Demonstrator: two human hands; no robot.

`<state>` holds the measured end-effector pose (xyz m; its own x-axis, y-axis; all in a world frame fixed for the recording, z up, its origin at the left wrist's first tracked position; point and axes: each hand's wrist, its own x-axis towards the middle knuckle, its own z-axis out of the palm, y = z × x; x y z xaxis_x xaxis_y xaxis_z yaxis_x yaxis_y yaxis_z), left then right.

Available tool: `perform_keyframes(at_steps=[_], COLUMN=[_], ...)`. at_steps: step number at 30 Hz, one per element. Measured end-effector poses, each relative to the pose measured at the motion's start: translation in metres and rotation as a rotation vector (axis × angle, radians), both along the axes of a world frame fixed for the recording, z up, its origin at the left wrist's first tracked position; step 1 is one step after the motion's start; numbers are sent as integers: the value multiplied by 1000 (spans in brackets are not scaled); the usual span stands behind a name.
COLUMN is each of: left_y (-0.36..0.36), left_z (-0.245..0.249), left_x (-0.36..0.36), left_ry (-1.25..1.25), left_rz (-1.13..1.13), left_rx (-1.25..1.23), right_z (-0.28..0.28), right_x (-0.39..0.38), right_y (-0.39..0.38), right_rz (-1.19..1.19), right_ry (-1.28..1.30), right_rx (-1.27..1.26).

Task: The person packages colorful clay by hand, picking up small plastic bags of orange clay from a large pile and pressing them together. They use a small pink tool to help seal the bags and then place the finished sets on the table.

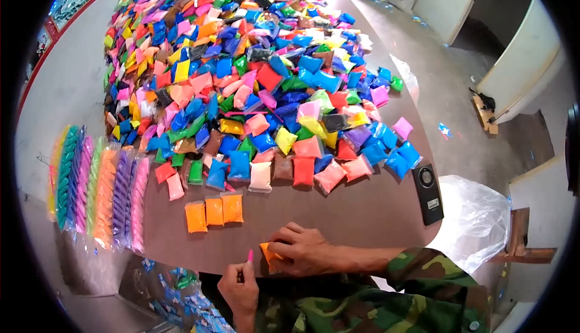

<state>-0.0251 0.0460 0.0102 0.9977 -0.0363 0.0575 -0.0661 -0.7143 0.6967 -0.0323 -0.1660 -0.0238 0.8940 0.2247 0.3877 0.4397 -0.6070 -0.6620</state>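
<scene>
My left hand [239, 290] is closed near the table's front edge, pinching a small pink stick [251, 255] whose tip points up. Just right of it, my right hand [302, 252] curls its fingers over an orange packet [266, 252] at the edge, and most of that packet is hidden beneath the hand. Farther in, three orange packets [214, 212] lie side by side on the brown table [290, 209].
A huge heap of colourful small packets [241, 91] covers the table's far part. Long twisted packs in clear wrap [106, 197] hang at the left edge. A black device [428, 195] rests at the right edge, beside a clear plastic bag [474, 218].
</scene>
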Motion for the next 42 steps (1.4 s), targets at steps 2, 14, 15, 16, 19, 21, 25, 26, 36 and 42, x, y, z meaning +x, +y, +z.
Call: perform_keyframes(at_steps=[2,14,15,16,19,21,25,26,36,42], left_y=[0,-2,-2,-2,-6,-11,-5,1,-21,-4], left_z=[-6,-17,-10,-5,-13,-12,-22,-26,-12,-20], left_x=[-14,0,-4,-9,-31,-37,-22,-16,-35,-11], left_ry=[20,-24,-5,20,21,71,-32,-75,-19,-50], left_rz=[-39,13,14,17,2,-49,-33,-32,-44,17], left_rx=[-68,-38,-39,-38,-139,-134,-20,90,-34,107], right_z=[1,3,1,1,2,3,3,3,7,9], right_x=[0,2,2,1,1,2,1,1,1,2], right_y=[-3,-11,-11,-11,-10,-10,-10,-10,-12,-13], right_rz=[-10,35,33,13,-15,-5,2,4,0,13], right_ry=[11,24,21,21,31,39,55,59,83,108], right_rx=[-2,-51,-56,-64,-92,-118,-127,-128,-38,-48])
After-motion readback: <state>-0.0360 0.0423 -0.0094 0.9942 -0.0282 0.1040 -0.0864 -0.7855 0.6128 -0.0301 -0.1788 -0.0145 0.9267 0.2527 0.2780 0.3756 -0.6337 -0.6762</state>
